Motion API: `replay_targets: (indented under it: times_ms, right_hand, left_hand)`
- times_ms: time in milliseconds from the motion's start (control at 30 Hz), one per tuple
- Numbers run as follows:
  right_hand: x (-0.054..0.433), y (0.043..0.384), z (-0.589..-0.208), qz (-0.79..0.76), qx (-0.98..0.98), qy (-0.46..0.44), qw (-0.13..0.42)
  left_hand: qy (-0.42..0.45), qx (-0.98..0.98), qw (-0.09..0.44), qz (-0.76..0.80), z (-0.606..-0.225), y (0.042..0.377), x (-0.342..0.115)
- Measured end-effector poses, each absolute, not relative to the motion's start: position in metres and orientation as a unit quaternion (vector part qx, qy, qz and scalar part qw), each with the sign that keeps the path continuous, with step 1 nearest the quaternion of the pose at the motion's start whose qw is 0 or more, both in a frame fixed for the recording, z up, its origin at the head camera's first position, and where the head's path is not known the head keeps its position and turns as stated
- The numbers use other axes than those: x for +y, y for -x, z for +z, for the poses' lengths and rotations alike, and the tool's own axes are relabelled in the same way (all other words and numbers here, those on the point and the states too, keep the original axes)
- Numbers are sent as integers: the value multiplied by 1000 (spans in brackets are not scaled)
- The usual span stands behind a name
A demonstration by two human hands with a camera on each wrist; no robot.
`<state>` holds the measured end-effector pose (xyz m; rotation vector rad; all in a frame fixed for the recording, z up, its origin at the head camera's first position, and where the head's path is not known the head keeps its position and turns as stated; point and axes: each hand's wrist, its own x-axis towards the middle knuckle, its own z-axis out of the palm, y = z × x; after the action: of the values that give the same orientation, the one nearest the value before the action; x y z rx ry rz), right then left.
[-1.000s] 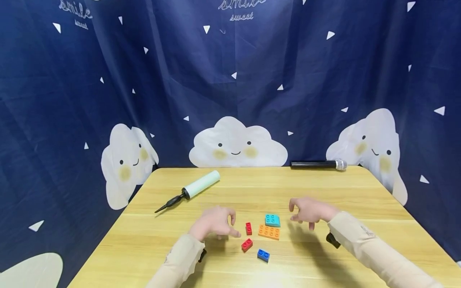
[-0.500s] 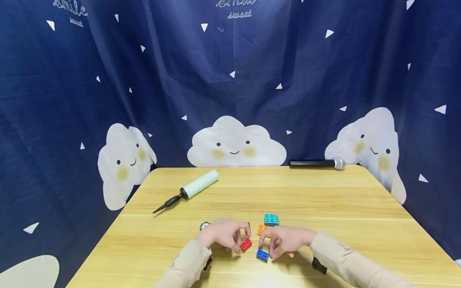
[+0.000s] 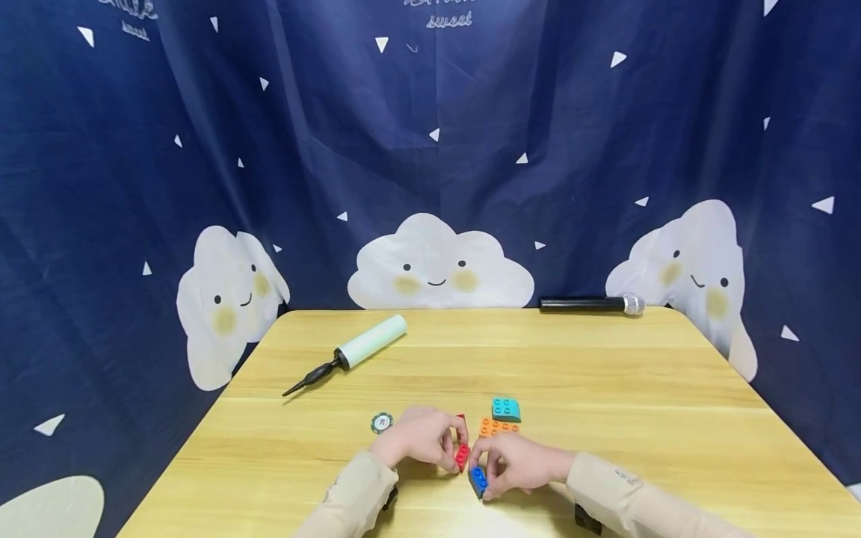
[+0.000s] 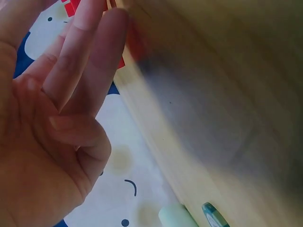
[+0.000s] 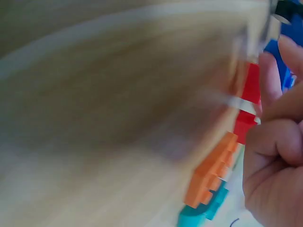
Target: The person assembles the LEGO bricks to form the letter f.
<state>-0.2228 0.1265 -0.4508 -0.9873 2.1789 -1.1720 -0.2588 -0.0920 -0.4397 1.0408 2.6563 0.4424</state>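
Note:
In the head view my left hand (image 3: 422, 437) pinches a small red toy building brick (image 3: 462, 456) between thumb and index finger. Just right of it, my right hand (image 3: 516, 462) pinches a blue brick (image 3: 478, 480) with thumb and forefinger. The two held bricks are close together, low over the table, studs showing. A second red brick (image 3: 461, 420) is mostly hidden behind the left fingers. Beyond the right hand lie an orange brick (image 3: 498, 427), partly covered by that hand, and a teal brick (image 3: 506, 409). The right wrist view shows the blue brick (image 5: 279, 61) at the fingertips.
A round poker chip (image 3: 382, 423) lies just left of the left hand. Farther back on the wooden table (image 3: 457, 359) rests a pale green hand pump (image 3: 366, 344) with a black nozzle. A black microphone (image 3: 592, 305) lies along the back edge, before a dark blue curtain (image 3: 484, 97).
Both hands have come in from the sides to the bricks, the right moving left and nearer. Each now pinches a brick, the blue one turned and shifted left. The poker chip has come into view.

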Motion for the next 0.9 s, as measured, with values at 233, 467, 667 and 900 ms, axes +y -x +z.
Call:
replay_targets:
  times_ms: [233,467,667,900]
  right_hand:
    - [122,232,-441,-432,835,313,136]
    - [122,234,-442,-407,847,316,130]
    - [121,234,-443,-406,848,312,138]
    - [115,233,-440,-384,856,319,136]
  left_hand:
    - [-356,922,75,133,-446,257,-83]
    - [-356,923,49,138,-452,256,-76]
    - [-352,925,35,137,-452,257,-77]
    - [-354,926,34,129,-451,256,-77]
